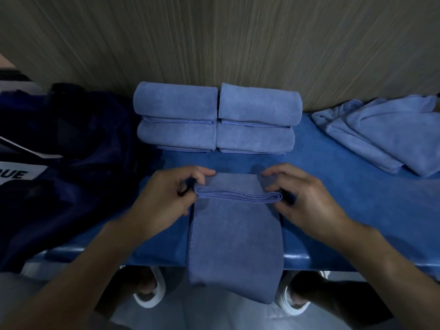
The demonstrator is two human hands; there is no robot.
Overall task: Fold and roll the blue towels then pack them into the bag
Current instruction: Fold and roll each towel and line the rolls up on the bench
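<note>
In front of the stack of rolled towels (215, 117): folded towel (234, 234), long axis leading away from the stack, past the bench (345, 186) edge. Started roll (238, 195) crosswise (barely a turn), ends pinched in left hand (171, 194) and right hand (302, 196) grips, equally near. Probably next: rolling away from the stack.

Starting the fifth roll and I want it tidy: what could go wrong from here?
The towel strip hangs over the table edge, so its weight may pull the roll crooked. The left hand and right hand pinch only the ends of the first turn, so the middle could loosen.
</note>
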